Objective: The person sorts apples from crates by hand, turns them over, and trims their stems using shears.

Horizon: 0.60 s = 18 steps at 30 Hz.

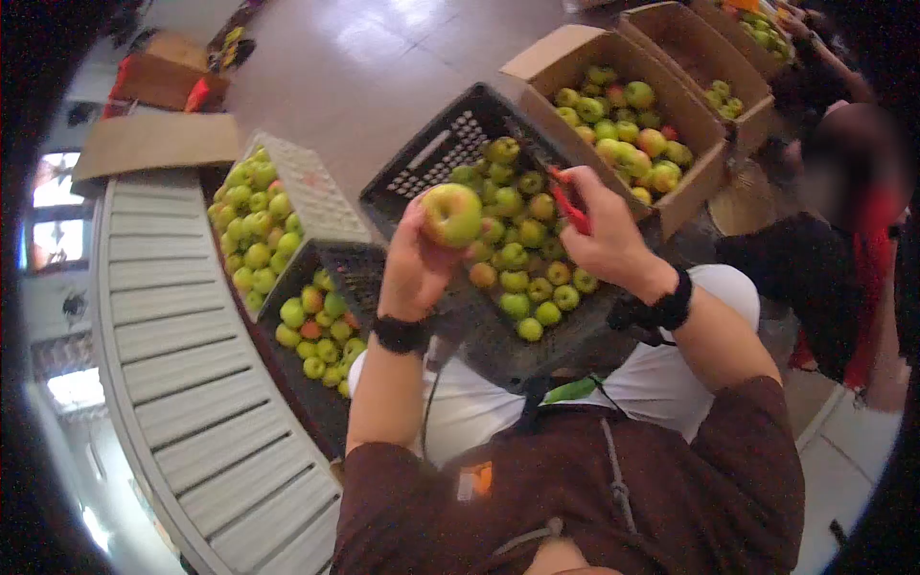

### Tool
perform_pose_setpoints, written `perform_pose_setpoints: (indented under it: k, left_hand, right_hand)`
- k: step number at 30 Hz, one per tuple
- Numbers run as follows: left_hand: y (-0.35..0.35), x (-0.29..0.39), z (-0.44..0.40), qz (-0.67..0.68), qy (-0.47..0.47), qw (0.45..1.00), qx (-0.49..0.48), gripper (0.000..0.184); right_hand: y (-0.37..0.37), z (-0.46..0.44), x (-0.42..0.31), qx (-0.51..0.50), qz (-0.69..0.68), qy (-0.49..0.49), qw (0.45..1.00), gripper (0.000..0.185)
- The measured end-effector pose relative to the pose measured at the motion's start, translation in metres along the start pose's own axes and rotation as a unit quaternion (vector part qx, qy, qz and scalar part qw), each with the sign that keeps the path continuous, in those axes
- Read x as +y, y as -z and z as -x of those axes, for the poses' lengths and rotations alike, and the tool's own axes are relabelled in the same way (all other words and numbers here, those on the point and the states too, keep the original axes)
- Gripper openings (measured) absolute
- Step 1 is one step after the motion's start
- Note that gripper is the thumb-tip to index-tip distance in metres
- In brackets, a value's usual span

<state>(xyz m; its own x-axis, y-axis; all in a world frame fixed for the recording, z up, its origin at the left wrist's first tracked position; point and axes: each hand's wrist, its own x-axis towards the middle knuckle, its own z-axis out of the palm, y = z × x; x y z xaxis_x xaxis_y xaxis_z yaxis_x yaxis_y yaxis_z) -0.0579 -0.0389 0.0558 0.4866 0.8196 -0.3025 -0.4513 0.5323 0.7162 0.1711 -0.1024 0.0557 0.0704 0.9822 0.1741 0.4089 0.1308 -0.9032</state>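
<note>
The left hand (414, 273) is closed round one apple (452, 215), cupping it from the side and below with its hollowed end turned up; it holds the fruit above the left edge of a dark crate (443, 144). The right hand (609, 235), fingers curled, grips a red-handled tool (573, 206) over the crate's right edge, apart from the apple. The tool looks like scissors or snips, though blur hides whether its blades are parted. The step in hand seems to be checking this single fruit; a snip at it would call for a steady left grip, the hollow facing the blades, and the tool brought across clear of the fingers. Below, loose apples (517, 257) lie heaped in the crate. Past its left edge stands a white crate (311, 187) of apples; past its right edge, a cardboard box (688, 201) holds more.
</note>
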Motion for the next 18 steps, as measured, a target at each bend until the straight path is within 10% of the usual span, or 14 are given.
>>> perform_pose_setpoints:
  k: [7, 18]
  left_hand:
    - [-0.012, -0.01, -0.002, -0.117, 0.041, 0.992, -0.021, 0.038]
    - [-0.008, -0.002, -0.004, 0.013, 0.095, 0.992, 0.078, 0.031]
  right_hand:
    - [-0.005, -0.002, 0.004, -0.056, -0.028, -0.094, 0.994, 0.027]
    - [-0.008, 0.002, -0.006, -0.062, 0.099, 0.026, 0.993, 0.04]
